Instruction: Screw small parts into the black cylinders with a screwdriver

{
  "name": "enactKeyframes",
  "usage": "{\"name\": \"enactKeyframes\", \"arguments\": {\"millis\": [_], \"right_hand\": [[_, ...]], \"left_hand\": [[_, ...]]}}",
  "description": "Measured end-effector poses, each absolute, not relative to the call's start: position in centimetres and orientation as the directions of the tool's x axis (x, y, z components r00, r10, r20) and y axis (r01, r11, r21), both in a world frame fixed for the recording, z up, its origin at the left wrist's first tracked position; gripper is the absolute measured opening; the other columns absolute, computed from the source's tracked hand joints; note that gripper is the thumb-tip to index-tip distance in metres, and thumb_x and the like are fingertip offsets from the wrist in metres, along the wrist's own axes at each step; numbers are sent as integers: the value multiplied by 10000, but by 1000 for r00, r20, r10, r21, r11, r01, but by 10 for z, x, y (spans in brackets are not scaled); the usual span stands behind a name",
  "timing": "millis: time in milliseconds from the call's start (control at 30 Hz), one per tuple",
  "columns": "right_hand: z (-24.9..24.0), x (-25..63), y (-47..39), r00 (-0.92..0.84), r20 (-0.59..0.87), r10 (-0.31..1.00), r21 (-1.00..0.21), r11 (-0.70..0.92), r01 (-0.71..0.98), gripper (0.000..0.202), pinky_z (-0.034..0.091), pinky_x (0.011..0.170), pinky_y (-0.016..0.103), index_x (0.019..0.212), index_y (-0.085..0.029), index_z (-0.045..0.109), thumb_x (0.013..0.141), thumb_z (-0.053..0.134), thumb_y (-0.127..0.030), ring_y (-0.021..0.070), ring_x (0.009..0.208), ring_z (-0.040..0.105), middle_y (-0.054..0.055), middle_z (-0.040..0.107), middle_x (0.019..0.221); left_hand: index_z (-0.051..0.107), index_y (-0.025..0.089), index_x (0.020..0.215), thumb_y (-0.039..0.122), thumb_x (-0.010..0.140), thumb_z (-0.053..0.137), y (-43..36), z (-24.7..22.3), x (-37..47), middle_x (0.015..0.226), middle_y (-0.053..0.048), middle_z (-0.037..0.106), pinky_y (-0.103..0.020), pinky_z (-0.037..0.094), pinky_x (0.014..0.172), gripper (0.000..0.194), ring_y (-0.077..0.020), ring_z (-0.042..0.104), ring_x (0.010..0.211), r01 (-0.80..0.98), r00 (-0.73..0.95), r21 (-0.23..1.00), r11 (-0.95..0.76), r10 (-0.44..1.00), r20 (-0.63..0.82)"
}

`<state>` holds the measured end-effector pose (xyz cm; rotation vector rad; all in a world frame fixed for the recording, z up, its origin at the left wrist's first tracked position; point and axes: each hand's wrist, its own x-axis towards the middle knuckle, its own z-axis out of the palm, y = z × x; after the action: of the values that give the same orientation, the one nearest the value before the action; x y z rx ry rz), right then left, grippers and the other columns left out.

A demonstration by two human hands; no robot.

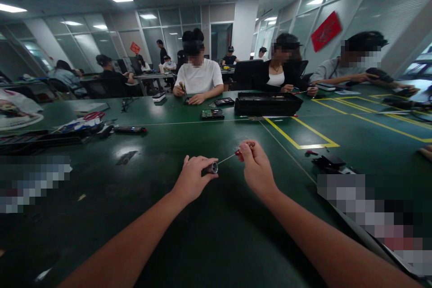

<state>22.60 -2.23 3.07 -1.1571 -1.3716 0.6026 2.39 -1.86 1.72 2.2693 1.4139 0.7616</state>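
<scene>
My left hand (194, 177) grips a small dark cylinder (212, 168) between thumb and fingers, its round silvery end turned to the right. In my right hand (258, 166) is a screwdriver (227, 159) with a red handle, fingers closed around that handle. The thin metal shaft points left and its tip lies at the rim of the cylinder; whether it touches, I cannot tell. Both hands are held over the green table (216, 238).
Ahead are a green circuit board device (212, 114) and a long black case (268, 104). Tools, with red-handled scissors (94, 115), lie at left; black parts (332, 162) at right. A person in a white shirt (199, 78) works opposite, others beside.
</scene>
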Motion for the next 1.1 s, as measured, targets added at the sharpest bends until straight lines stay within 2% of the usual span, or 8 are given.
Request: {"name": "enactKeyframes", "arguments": {"millis": [133,267,433,600,700,800,1000,1100], "right_hand": [[31,225,-24,121,430,894,-883,389,262,257,460,710,344,973,-226,562,996,444,-453,189,760,597,25,636,824],[33,224,-26,61,458,887,-844,413,341,249,449,701,338,962,-226,558,1008,430,-434,191,765,605,25,639,825],[36,223,-29,75,517,853,-782,435,447,217,425,648,315,933,-225,547,1012,420,-382,175,696,581,10,616,778],[36,224,-28,102,538,836,-776,445,447,216,434,645,306,936,-222,546,1011,418,-378,172,692,586,9,616,771],[38,224,-29,127,557,821,-770,453,448,214,444,650,300,950,-222,567,1008,443,-386,166,694,591,6,625,779],[42,225,-31,141,563,814,-767,451,456,230,448,620,290,978,-221,612,988,493,-418,159,669,594,3,644,780],[48,226,-33,163,528,834,-795,416,441,315,486,615,299,1155,-215,649,963,535,-437,176,659,650,0,669,730],[47,226,-31,175,553,814,-786,441,433,312,505,659,315,1164,-213,648,964,537,-426,188,723,685,22,696,804]], "left_hand": [[641,340,1261,249,866,713,-19,19,25,1180,-10,673,-629,137,1173,411,-247,561,1151,707,361,553,-441,897,255],[645,343,1260,251,871,706,-21,21,27,1154,-13,674,-631,143,1169,405,-249,567,1128,712,368,546,-441,897,245],[649,332,1255,254,869,705,-20,20,27,1160,-19,674,-637,128,1169,398,-256,562,1146,719,358,557,-416,908,216],[652,334,1245,278,861,712,-17,16,24,1150,-19,676,-638,152,1162,393,-262,573,1138,717,337,565,-409,912,232],[664,291,1214,299,854,710,-16,16,24,1111,-35,675,-547,337,1103,362,-256,601,1067,689,303,608,-394,919,252],[665,236,1151,299,865,683,-16,18,25,1108,-55,665,-402,479,941,294,-239,616,1016,627,223,691,-360,933,283],[478,250,1378,310,959,504,-17,25,26,1239,-69,629,-373,454,954,424,-223,597,1111,492,119,843,-219,976,184],[558,226,1219,367,938,527,-20,33,31,1072,-56,657,-345,476,818,315,-218,620,951,535,163,822,-195,979,125]]}}
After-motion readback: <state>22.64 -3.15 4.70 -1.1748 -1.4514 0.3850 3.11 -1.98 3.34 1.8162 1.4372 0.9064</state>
